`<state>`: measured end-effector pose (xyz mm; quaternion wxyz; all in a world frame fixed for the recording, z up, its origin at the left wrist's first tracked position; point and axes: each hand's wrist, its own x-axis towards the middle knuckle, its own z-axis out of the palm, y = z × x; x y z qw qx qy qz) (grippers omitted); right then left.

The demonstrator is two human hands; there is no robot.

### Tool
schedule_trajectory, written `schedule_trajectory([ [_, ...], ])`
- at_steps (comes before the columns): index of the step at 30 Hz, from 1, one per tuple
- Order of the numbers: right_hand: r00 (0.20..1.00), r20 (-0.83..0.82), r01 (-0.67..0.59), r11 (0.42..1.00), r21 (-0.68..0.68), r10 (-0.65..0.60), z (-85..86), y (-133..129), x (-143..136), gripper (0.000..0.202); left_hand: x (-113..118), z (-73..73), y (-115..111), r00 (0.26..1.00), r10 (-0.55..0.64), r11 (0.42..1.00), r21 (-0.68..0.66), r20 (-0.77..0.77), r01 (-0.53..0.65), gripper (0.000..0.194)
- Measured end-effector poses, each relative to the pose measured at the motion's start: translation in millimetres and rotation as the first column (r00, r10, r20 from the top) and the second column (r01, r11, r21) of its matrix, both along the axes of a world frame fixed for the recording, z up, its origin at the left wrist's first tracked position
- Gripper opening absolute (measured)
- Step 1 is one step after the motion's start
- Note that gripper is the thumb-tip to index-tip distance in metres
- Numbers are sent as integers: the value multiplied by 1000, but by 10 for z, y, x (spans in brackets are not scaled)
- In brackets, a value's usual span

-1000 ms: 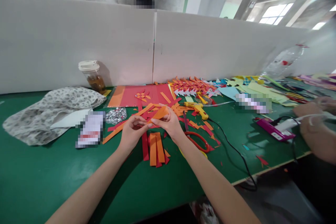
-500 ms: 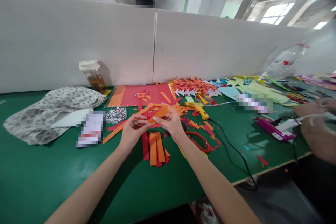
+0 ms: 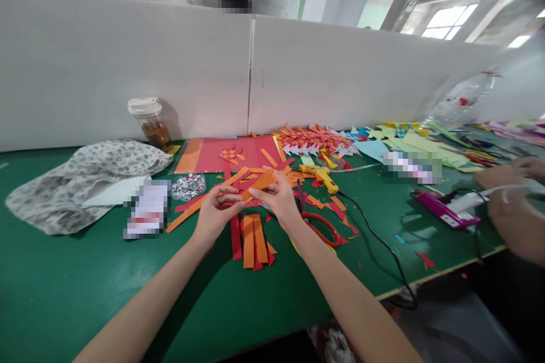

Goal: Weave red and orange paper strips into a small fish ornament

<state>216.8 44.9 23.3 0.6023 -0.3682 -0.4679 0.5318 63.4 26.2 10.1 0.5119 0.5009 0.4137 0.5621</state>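
Observation:
Between my two hands is an orange paper strip (image 3: 263, 181), lifted a little above the table. My left hand (image 3: 217, 211) pinches its lower left end with thumb and fingers. On its other end, my right hand (image 3: 279, 198) is closed, the fingers partly behind the paper. Below them lie loose orange strips (image 3: 254, 241) and a red strip (image 3: 235, 237). Scissors with orange handles (image 3: 326, 229) rest just right of my right wrist. A woven orange paper fish (image 3: 231, 154) lies beyond my hands on a red sheet (image 3: 255, 150).
A yellow glue gun (image 3: 321, 176) trails a black cord. Behind it is a pile of paper fish (image 3: 313, 139). A lidded cup (image 3: 151, 125), patterned cloth (image 3: 97, 164) and bag of googly eyes (image 3: 188, 186) are left. At right, another person's hand (image 3: 515, 215) is beside a purple power strip (image 3: 447, 210).
My hands and the orange strip stay in almost the same place. The other person's hands at the right have shifted slightly.

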Motion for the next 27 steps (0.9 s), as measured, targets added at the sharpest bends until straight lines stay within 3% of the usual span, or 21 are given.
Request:
schedule_trajectory([
  [9, 1000, 3, -2, 1000, 31, 1, -22, 15, -2, 57, 1, 20, -5, 999, 5, 1000, -3, 31, -5, 37],
  [27, 999, -49, -11, 1000, 13, 11, -14, 10, -9, 65, -1, 12, -8, 999, -1, 1000, -20, 50, 2, 36],
])
